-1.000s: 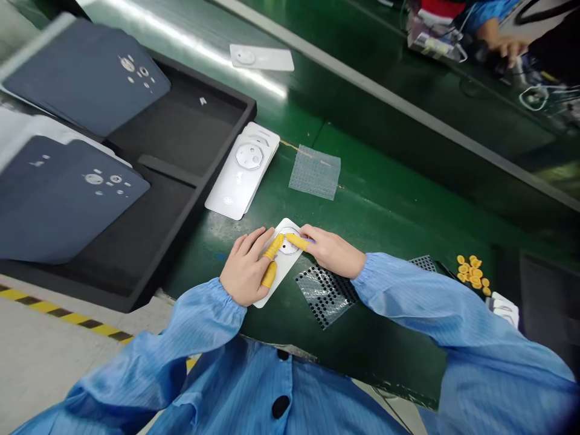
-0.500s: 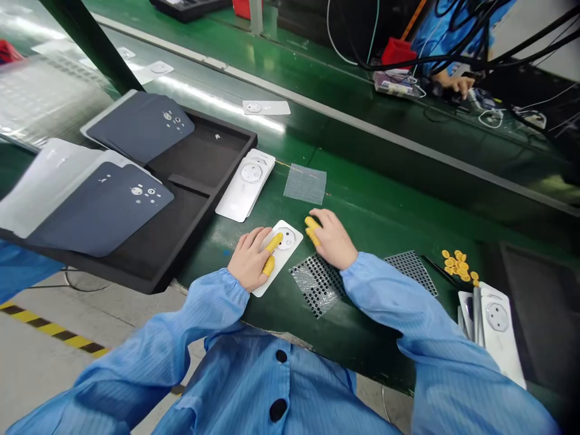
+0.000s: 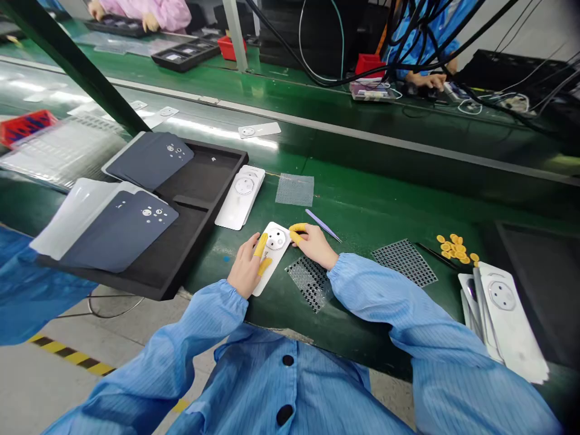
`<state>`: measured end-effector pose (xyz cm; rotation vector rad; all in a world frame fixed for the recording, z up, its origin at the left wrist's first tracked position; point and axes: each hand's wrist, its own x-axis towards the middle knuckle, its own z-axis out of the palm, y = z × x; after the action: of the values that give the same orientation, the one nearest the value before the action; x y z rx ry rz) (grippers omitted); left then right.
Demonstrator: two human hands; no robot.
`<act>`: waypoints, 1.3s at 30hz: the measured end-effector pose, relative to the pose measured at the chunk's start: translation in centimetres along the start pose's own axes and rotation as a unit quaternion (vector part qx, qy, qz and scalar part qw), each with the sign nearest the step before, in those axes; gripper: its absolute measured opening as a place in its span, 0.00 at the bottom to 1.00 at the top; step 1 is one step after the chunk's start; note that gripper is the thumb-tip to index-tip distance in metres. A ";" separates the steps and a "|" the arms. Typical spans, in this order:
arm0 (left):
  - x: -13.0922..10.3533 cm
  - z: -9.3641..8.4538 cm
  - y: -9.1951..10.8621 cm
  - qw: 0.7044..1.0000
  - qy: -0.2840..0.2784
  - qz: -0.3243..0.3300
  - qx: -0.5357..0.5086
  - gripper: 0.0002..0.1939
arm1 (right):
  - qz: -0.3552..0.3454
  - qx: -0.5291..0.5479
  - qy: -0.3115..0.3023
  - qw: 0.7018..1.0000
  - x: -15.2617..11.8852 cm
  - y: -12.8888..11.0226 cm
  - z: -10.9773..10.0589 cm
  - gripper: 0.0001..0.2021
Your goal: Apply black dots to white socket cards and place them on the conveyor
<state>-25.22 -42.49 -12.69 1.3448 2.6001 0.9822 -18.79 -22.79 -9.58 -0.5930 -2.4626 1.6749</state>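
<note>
A slim white panel (image 3: 264,284) with a round, ringed disc at its upper end lies slanted on the bench before me. My left hand (image 3: 247,266) is closed on its left side, with yellow-covered index finger and thumb over its face. At the panel's upper right edge, the yellow-covered thumb and index finger of my right hand (image 3: 312,241) pinch the corner. Behind that hand lie lilac tweezers (image 3: 323,225). Below its wrist, partly covered, is a clear sheet of black dots (image 3: 309,284). A second dotted sheet (image 3: 405,261) lies to the right.
A black tray (image 3: 190,241) with dark blue back covers (image 3: 131,235) stands left. Beside it is a stack of white panels (image 3: 240,196); another stack (image 3: 512,320) is at right, near yellow finger cots (image 3: 455,249). A translucent square sheet (image 3: 294,190) lies behind. Co-workers' hands show across the bench.
My right hand has moved left to the panel's edge, and the tweezers now show near where it was. The view has tilted up, showing more of the far bench.
</note>
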 end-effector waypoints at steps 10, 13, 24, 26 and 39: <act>4.2 -11.7 6.3 0.863 -0.227 -0.205 -0.402 0.27 | -0.058 0.247 -0.085 0.964 -6.4 -8.6 -5.1 0.16; 5.8 -14.8 9.4 0.790 -0.298 -0.242 -0.478 0.27 | -0.133 0.274 -0.012 0.952 -10.8 -11.4 -7.0 0.08; 7.6 -15.3 14.6 0.701 -0.466 -0.176 -0.511 0.28 | -0.275 0.124 0.266 0.915 -17.6 -11.7 -7.2 0.13; 7.8 -15.6 15.4 0.696 -0.477 -0.183 -0.505 0.28 | -0.273 0.116 0.283 0.912 -18.0 -11.9 -7.3 0.13; 6.0 -5.2 17.8 0.725 -0.341 -0.281 -0.528 0.26 | -0.090 0.265 0.156 0.947 -16.4 -5.0 -6.3 0.33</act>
<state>-17.83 -33.21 2.76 0.3986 1.2748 1.1904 -3.18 -25.05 -0.46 -0.4937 -1.6938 1.8836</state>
